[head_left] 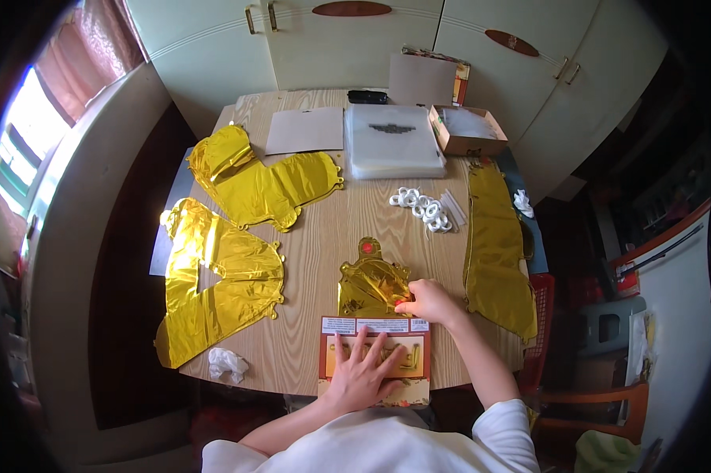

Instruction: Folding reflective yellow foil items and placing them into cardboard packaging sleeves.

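Observation:
At the table's near edge, my left hand (360, 372) lies flat with fingers spread on a printed card (415, 329) in red and orange, which overhangs the edge a little. Just beyond the card is a crumpled gold foil piece (361, 285) with a rounded top bearing a red spot, probably a folded foil balloon. My right hand (429, 301) pinches this foil at its right side, by a red patch close to the card. The fingertips are partly hidden. Where the foil meets the card, I cannot tell whether it goes under it.
Large flat gold foil balloons lie at the left (229, 276), far left (261, 185) and right (497, 244). White ribbon rolls (426, 206) sit beyond the foil. A stack of clear bags (395, 146), a cardboard box (475, 144) and a grey card (306, 130) stand farther back. A crumpled tissue (227, 364) is near left.

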Action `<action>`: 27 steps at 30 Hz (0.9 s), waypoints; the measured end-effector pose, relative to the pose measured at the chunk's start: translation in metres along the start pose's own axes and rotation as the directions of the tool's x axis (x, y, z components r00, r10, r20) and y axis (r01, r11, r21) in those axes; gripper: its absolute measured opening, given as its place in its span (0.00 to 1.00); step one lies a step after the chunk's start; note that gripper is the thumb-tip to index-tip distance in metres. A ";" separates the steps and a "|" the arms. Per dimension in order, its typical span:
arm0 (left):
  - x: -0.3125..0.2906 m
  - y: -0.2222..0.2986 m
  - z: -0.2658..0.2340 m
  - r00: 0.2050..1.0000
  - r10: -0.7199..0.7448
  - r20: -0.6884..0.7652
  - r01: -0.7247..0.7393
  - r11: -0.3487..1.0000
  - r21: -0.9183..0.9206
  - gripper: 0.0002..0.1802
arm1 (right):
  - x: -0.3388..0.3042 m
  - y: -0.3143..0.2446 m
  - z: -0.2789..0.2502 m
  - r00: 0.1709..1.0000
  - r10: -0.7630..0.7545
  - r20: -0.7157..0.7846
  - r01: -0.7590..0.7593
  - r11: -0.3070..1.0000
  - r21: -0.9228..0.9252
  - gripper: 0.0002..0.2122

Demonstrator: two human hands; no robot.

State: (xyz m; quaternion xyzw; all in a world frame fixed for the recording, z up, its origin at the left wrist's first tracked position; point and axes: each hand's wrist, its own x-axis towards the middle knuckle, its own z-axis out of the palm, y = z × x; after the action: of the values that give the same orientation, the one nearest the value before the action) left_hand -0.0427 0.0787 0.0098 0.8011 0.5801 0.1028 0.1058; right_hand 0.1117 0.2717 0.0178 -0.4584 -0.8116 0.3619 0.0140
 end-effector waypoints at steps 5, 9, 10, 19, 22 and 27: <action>0.002 0.006 0.008 0.998 -0.035 -0.043 0.036 0.999 0.004 0.37 | 0.002 0.004 0.001 1.000 -0.003 0.012 0.003 1.000 0.013 0.19; 0.003 0.006 0.010 0.999 -0.031 -0.034 0.031 1.000 -0.003 0.37 | 0.000 0.000 -0.002 1.000 0.010 0.019 -0.011 1.000 0.027 0.18; 0.003 0.006 0.009 0.999 -0.031 -0.024 0.031 1.000 0.003 0.37 | 0.001 0.001 -0.002 1.000 0.001 0.018 -0.002 1.000 0.020 0.18; 0.004 0.006 0.006 0.999 -0.036 0.036 0.034 0.999 0.040 0.39 | 0.010 -0.001 0.003 1.000 0.020 0.016 -0.024 0.946 0.323 0.16; 0.004 0.007 0.004 0.999 -0.029 0.046 0.028 0.999 0.033 0.38 | 0.013 0.004 0.013 1.000 -0.012 0.023 -0.002 0.847 0.531 0.11; 0.004 0.007 0.003 0.998 -0.034 0.050 0.033 0.999 0.021 0.38 | 0.006 0.010 0.021 0.987 -0.161 -0.010 0.109 0.621 0.777 0.06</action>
State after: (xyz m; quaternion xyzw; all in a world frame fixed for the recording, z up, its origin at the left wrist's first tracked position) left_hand -0.0346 0.0802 0.0089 0.7946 0.5917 0.0747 0.1139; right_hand 0.1088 0.2674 -0.0055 -0.3347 -0.6096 0.6867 0.2117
